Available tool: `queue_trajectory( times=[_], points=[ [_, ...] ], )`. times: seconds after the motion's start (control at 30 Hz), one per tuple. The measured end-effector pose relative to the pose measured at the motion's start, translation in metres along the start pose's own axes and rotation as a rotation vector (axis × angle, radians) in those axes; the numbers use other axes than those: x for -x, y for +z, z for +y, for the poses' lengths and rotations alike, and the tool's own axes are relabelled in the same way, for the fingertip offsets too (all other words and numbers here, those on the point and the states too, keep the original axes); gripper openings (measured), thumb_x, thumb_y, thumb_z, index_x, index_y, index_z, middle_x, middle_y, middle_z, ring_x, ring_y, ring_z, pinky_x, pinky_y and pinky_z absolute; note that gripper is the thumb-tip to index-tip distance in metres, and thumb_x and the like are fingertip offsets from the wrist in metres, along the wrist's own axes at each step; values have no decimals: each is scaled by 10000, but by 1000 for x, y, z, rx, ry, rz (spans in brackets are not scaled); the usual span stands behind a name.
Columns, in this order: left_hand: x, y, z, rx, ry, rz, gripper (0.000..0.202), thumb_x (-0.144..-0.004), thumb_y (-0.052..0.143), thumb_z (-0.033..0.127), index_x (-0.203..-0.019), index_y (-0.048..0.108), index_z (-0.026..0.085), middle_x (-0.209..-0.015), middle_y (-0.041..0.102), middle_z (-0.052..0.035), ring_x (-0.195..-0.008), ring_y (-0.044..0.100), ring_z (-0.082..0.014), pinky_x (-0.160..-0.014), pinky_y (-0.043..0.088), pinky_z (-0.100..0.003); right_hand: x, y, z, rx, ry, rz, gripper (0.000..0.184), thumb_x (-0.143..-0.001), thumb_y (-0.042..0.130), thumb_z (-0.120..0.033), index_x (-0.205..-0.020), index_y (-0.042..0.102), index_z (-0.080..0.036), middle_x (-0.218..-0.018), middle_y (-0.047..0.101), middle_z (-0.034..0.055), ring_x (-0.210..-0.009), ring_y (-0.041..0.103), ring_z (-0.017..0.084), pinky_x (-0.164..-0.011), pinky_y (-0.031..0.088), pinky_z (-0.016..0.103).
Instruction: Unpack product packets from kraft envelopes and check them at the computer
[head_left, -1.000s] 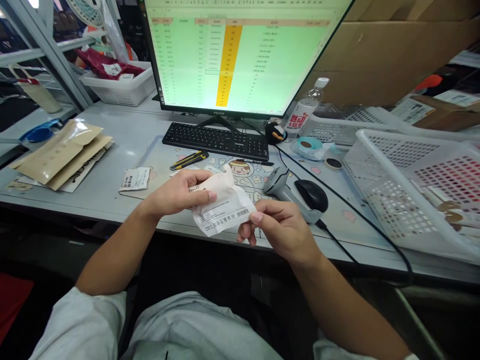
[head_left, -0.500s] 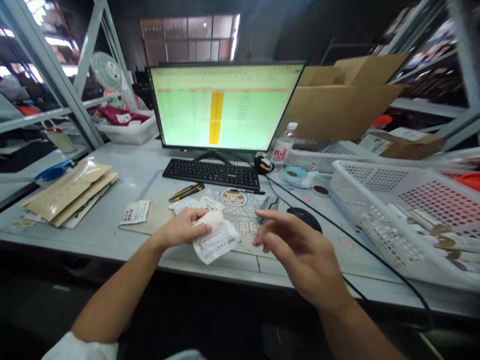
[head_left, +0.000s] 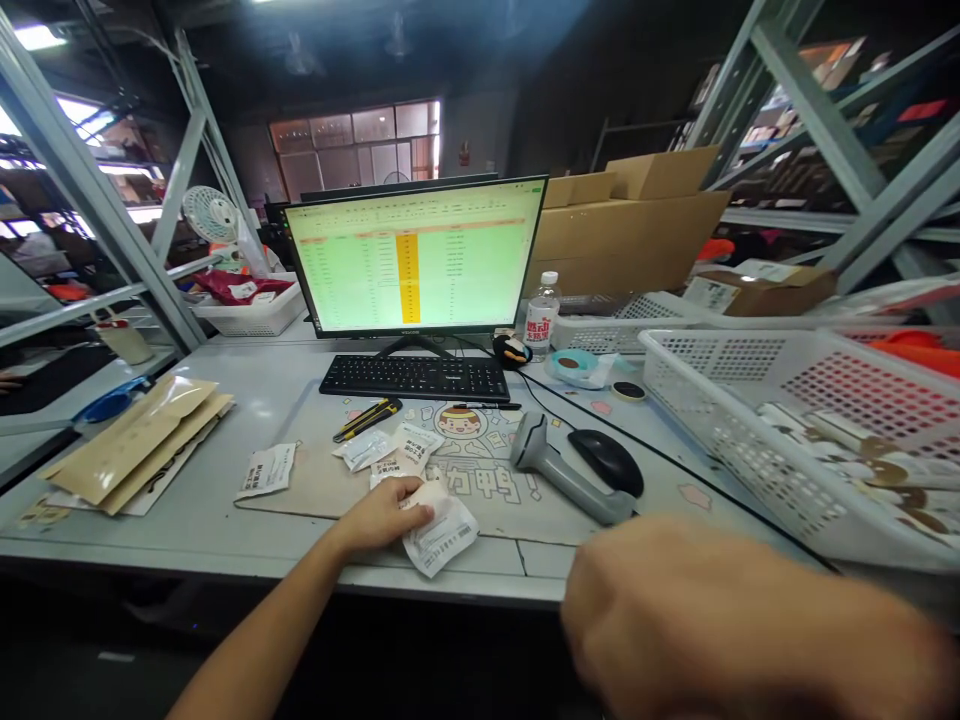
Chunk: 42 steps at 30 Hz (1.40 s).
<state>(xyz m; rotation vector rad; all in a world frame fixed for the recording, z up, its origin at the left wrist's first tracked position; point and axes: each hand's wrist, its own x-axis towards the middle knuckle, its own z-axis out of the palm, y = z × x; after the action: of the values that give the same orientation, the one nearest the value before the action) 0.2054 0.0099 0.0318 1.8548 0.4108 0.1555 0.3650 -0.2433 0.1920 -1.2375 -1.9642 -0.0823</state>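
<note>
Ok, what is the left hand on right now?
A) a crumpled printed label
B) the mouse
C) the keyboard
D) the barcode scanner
A. The left hand rests on the crumpled printed label, with its fingers over the label's upper end.

Spreadsheet [head_left: 465, 270] pale green, single amber-yellow column, peach header band. Desk mat [head_left: 480, 500] beige, printed with cartoon face and dark lettering. Utility knife [head_left: 367, 420] yellow and black. Barcode scanner [head_left: 559, 465] grey. Mouse [head_left: 607, 462] black. Envelopes [head_left: 135, 445] kraft tan. Basket [head_left: 750, 400] white, square-hole lattice, red behind. Shipping label [head_left: 442, 535] white, black print.
</note>
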Motion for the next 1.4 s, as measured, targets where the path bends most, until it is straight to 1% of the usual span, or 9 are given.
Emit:
queue_trajectory(
  times=[0.1, 0.13, 0.3, 0.4, 0.6, 0.9, 1.07, 1.23, 1.4],
  points=[
    [3, 2, -3, -17, 18, -6, 335, -822, 656, 429, -944, 662, 117, -843, 596, -17, -766, 515, -167, -673, 381, -270, -1, -13, 49, 218, 181, 318, 508, -994, 539, -357, -1494, 527, -449, -834, 734, -51, -740, 706, 160, -685, 613, 316],
    [4, 3, -5, -25, 17, -4, 327, -823, 658, 422, -942, 662, 118, -841, 592, -15, -763, 514, -167, -666, 378, -270, 7, -18, 74, 336, 292, 339, 456, -978, 565, -371, -1431, 592, -415, -864, 737, -40, -752, 708, 154, -752, 606, 315],
    [2, 6, -8, -51, 42, 43, 283, -816, 663, 386, -933, 656, 129, -835, 589, -2, -759, 516, -163, -665, 377, -264, 99, -33, 207, 611, 648, 200, 435, -887, 501, -546, -1142, 733, -280, -1140, 768, 139, -1091, 732, 312, -978, 576, 475],
    [-2, 5, -5, -68, 37, 31, 258, -811, 666, 374, -924, 650, 142, -822, 587, 7, -742, 514, -157, -642, 365, -256, 150, -30, 250, 599, 764, 170, 513, -814, 516, -653, -1111, 729, -292, -1188, 758, 161, -1133, 722, 374, -1020, 573, 555],
    [-9, -10, 14, -141, 75, -15, 235, -809, 670, 384, -879, 620, 166, -801, 578, 13, -742, 524, -159, -640, 363, -250, 165, -17, 254, 543, 876, 166, 641, -799, 506, -747, -1196, 695, -281, -1275, 739, 140, -1203, 699, 375, -1123, 528, 567],
    [-31, -29, 25, -126, 39, -48, 293, -822, 693, 410, -974, 666, 161, -901, 657, -20, -814, 593, -190, -703, 417, -264, 163, -13, 256, 509, 796, 97, 643, -808, 560, -703, -1273, 694, -280, -1327, 728, 108, -1197, 711, 345, -1087, 559, 544],
    [-49, -27, 35, -135, 78, -90, 316, -822, 689, 461, -932, 639, 169, -877, 638, -14, -804, 580, -190, -695, 405, -267, 175, -9, 262, 485, 739, 100, 608, -813, 594, -690, -1277, 724, -319, -1421, 682, 85, -1278, 666, 366, -1092, 544, 579],
    [-54, -19, 24, -122, 53, -41, 288, -817, 665, 445, -901, 630, 172, -834, 601, -4, -769, 536, -179, -682, 377, -268, 184, -4, 265, 453, 750, 107, 455, -852, 587, -647, -1234, 752, -463, -1449, 661, 54, -1273, 664, 371, -1095, 539, 584],
    [-51, -15, 18, -133, 78, -20, 288, -831, 663, 438, -920, 665, 164, -829, 609, -7, -745, 505, -174, -688, 370, -269, 184, -3, 263, 453, 769, 103, 466, -876, 567, -647, -1247, 757, -440, -1468, 650, 49, -1291, 654, 363, -1109, 527, 575]
  ],
)
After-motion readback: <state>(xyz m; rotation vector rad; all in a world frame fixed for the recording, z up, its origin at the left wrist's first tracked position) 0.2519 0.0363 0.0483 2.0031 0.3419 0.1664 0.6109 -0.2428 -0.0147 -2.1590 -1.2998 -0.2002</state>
